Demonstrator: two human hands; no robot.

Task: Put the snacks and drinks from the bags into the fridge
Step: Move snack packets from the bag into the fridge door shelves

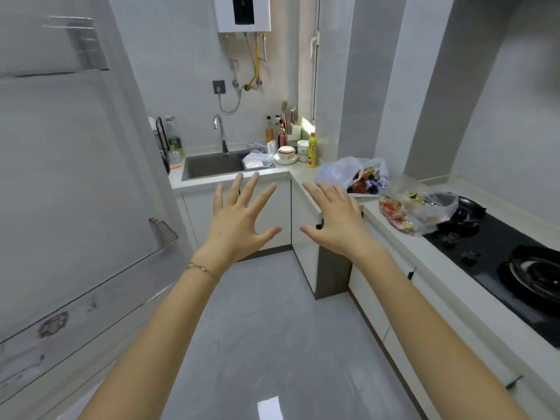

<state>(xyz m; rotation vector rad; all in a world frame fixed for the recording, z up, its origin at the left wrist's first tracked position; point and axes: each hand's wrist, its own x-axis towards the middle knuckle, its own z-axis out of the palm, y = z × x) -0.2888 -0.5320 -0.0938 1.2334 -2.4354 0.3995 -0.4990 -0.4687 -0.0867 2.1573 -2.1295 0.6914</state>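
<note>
Both hands are raised side by side in front of the person, backs toward the camera, above the grey floor [272,328]. The left hand [239,219] has a wide grip: fingers straight and spread, thumb extended toward the right, touching no object. A thin bracelet [201,267] sits on its wrist. The right hand [336,222] has the same wide grip, fingers spread and thumb extended toward the left; the two thumbs point at each other and are apart. The task items are on the white L-shaped surface [403,247] at the right. A white plastic bag [336,171] lies at the corner of the surface, open toward the camera, with coloured packets showing inside. A clear plastic bag [424,207] lies just beside it, nearer the camera, with red packets inside, its far end resting over the edge of the black gas hob [500,262]. Neither hand touches either bag. The grey fridge [60,177] fills the left side of the view, across the floor from the bags. Along the back wall, the surface carries a steel sink [212,166] with a faucet [220,133], a clear container [257,160] at the sink's right edge, stacked bowls [286,154] and a yellow bottle [312,150]. A water heater [242,12] is mounted on the wall above the sink.
</note>
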